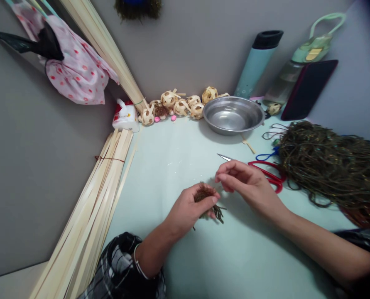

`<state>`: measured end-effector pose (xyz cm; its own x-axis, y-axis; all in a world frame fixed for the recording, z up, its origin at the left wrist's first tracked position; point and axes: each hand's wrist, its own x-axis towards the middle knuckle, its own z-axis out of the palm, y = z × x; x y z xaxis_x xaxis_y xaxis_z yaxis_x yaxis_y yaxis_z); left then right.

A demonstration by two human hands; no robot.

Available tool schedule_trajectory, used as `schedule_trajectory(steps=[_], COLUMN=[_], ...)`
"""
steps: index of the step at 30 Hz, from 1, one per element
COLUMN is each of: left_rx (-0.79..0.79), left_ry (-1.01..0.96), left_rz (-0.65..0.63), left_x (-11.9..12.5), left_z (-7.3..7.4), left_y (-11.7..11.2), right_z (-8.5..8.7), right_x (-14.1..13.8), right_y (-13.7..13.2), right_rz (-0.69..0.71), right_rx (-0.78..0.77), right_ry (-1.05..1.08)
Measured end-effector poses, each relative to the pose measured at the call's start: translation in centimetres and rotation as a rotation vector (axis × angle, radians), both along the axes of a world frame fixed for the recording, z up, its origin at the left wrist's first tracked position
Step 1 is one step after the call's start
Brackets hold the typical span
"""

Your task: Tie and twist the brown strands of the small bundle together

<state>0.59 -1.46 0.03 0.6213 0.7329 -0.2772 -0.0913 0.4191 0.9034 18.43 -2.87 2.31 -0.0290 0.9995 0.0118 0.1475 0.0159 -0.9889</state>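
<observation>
My left hand (185,209) is closed around a small bundle of brown-green yarn (204,192), above the pale table. Loose strand ends poke out below the thumb. Just to the right, my right hand (248,178) is raised with thumb and fingertips pinched together; whether a thin strand is between them I cannot make out. Behind that hand lie red-handled scissors (278,185), partly covered by it, with the blade tip pointing left. A large heap of dark olive yarn (328,166) with glinting threads spreads on the right side of the table.
A steel bowl (234,116) stands at the back, beside several woven strip balls (181,107). Behind are a teal tumbler (258,64), a bottle (286,79) and a leaning phone (311,89). Long pale strips (100,187) and a tissue pack (125,117) line the left.
</observation>
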Motion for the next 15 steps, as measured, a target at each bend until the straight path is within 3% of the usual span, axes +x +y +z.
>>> schedule_trajectory(steps=[5,10,15], left_rx=[0.023,0.028,0.024], left_ry=[-0.089,-0.111,-0.020], left_rz=[0.187,0.219,0.223], left_x=[-0.1,-0.1,-0.2], left_z=[-0.4,-0.8,-0.6], left_y=[0.3,0.4,0.3], right_z=[-0.1,-0.3,-0.2], right_x=[0.0,-0.9,-0.9], right_y=[0.0,-0.5,-0.4], right_rz=[0.110,0.311,0.264], right_rx=[-0.058,-0.147,-0.102], right_ry=[-0.002,0.037,-0.002])
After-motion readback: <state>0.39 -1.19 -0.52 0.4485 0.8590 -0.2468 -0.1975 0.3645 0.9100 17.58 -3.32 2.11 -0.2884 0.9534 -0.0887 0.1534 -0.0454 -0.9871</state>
